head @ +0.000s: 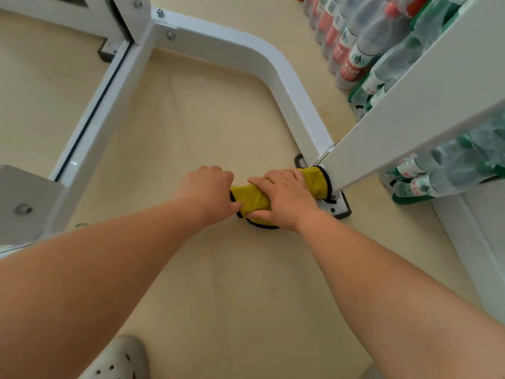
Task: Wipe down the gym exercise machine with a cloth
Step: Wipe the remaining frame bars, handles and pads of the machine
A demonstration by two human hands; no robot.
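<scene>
A yellow cloth (252, 198) with black edging is stretched low over the floor beside the foot of the white gym machine frame (273, 67). My left hand (210, 191) grips the cloth's left end with curled fingers. My right hand (287, 198) lies on top of the cloth with thumb underneath, holding it, and the cloth's right end (317, 181) wraps against the base of the slanted white post (396, 121) where it meets the black-edged foot plate (338, 206).
Shrink-wrapped packs of water bottles (363, 47) are stacked along the right, behind and under the slanted post. A white frame rail (109, 105) runs diagonally at left, with a grey plate (24, 198) at the left edge. My shoe (120, 359) stands on the beige floor.
</scene>
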